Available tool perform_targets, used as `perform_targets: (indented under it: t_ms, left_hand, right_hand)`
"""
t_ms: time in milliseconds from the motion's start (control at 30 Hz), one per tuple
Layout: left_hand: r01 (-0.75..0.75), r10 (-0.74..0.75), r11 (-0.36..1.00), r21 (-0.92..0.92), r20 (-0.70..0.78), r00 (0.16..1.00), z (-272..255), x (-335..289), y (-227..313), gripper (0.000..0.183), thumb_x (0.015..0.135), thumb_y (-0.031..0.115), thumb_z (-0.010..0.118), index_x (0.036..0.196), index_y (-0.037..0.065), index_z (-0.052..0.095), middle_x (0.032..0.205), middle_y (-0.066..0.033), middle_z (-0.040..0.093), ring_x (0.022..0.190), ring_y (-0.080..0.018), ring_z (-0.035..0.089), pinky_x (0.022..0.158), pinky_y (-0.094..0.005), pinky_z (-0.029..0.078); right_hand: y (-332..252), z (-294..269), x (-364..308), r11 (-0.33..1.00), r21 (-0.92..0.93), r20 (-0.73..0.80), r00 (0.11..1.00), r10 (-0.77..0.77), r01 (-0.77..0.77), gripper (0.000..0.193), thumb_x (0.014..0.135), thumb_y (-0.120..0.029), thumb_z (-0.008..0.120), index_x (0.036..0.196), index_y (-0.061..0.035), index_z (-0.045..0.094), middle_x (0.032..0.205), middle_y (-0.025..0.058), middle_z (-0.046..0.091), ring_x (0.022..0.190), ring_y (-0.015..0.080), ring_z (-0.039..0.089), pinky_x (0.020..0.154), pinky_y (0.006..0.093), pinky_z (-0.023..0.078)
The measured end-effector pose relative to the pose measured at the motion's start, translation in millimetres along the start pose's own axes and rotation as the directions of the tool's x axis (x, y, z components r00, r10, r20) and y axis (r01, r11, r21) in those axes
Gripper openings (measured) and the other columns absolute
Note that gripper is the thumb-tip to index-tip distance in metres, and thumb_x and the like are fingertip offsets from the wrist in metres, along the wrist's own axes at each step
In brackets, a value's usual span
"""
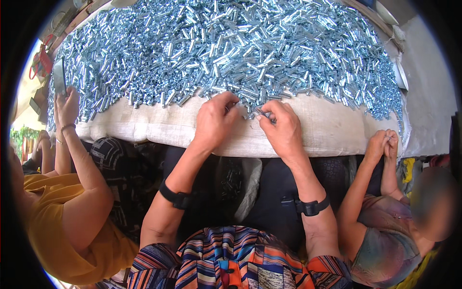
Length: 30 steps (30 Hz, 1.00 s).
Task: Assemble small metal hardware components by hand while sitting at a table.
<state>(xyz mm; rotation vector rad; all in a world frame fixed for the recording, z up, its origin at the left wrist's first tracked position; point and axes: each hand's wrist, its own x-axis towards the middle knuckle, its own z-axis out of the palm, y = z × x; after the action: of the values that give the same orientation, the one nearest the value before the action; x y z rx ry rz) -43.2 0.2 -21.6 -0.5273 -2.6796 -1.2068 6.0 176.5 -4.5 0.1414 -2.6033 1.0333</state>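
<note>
A wide heap of shiny bluish metal sleeves (250, 48) covers the table in front of me. At its near edge, over the pale woven cloth (159, 123), my two hands work a short distance apart. My left hand (215, 121) is closed, thumb and fingers pressed together beside the heap; whatever they hold is hidden. With thumb and forefinger, my right hand (285, 126) pinches a small metal sleeve, partly covered by the fingers. A few loose sleeves (249, 110) lie between the hands.
On the left a person in mustard (72, 226) raises a flat grey object (59, 77). To my right another person's hands (382, 144) meet at the cloth's edge. Below the table, a pale sack (251, 185) hangs open between my knees, with metal pieces (231, 183) inside.
</note>
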Motion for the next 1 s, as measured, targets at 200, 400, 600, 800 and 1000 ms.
perform_targets:
  t_ms: [200, 400, 600, 800, 1000]
  left_hand:
    - [0.367, -0.179, 0.620, -0.693, 0.331, 0.926, -18.1, -11.9, 20.7, 0.014, 0.090, 0.007, 0.059, 0.099, -0.001, 0.063, 0.081, -0.0019, 0.062, 0.070, -0.0070, 0.056, 0.064, -0.0225, 0.047]
    - [0.373, -0.123, 0.474, -0.798, 0.359, 0.925, -17.9, -21.5, 30.3, 0.011, 0.089, 0.006, 0.059, 0.098, -0.001, 0.061, 0.084, -0.0025, 0.062, 0.072, -0.0075, 0.057, 0.067, -0.0225, 0.048]
    - [0.409, -0.137, 0.368, -0.835, 0.386, 0.912, -18.7, -25.3, 23.9, 0.009, 0.089, 0.009, 0.063, 0.093, 0.002, 0.060, 0.082, -0.0028, 0.062, 0.071, -0.0090, 0.058, 0.066, -0.0234, 0.049]
    - [0.436, -0.095, 0.298, -0.849, 0.428, 0.899, -17.9, -30.2, 32.3, 0.013, 0.089, 0.010, 0.065, 0.098, 0.001, 0.061, 0.084, -0.0054, 0.065, 0.072, -0.0105, 0.060, 0.066, -0.0238, 0.050]
    - [0.436, -0.083, 0.286, -0.854, 0.431, 0.899, -16.3, -30.7, 30.9, 0.013, 0.089, 0.009, 0.065, 0.098, 0.000, 0.061, 0.084, -0.0060, 0.065, 0.071, -0.0109, 0.061, 0.067, -0.0239, 0.051]
  right_hand:
    - [-14.4, -10.9, -14.6, 0.689, 0.603, 0.305, 0.914, 0.267, -0.402, 0.025, 0.089, 0.000, 0.057, 0.114, -0.0010, 0.054, 0.082, 0.0050, 0.062, 0.072, 0.0082, 0.057, 0.067, 0.0237, 0.046]
    - [-27.0, -8.9, -24.1, 0.639, 0.689, 0.327, 0.934, 0.147, -0.341, 0.031, 0.092, -0.001, 0.053, 0.123, -0.0026, 0.051, 0.086, 0.0050, 0.062, 0.077, 0.0105, 0.058, 0.072, 0.0241, 0.047]
    - [-21.4, -9.7, -27.9, 0.297, 0.878, 0.295, 0.913, 0.281, -0.375, 0.014, 0.093, -0.008, 0.057, 0.106, -0.0030, 0.053, 0.088, 0.0062, 0.064, 0.079, 0.0130, 0.061, 0.074, 0.0267, 0.049]
    - [-16.5, -5.2, -29.9, 0.226, 0.933, 0.185, 0.913, 0.365, -0.280, 0.013, 0.092, -0.013, 0.063, 0.094, -0.0060, 0.053, 0.079, 0.0019, 0.057, 0.071, 0.0096, 0.055, 0.069, 0.0248, 0.047]
    - [-20.1, -7.9, -34.0, 0.048, 0.952, 0.275, 0.910, 0.311, -0.304, 0.011, 0.092, -0.011, 0.062, 0.094, -0.0055, 0.053, 0.080, 0.0028, 0.058, 0.070, 0.0099, 0.055, 0.069, 0.0244, 0.047]
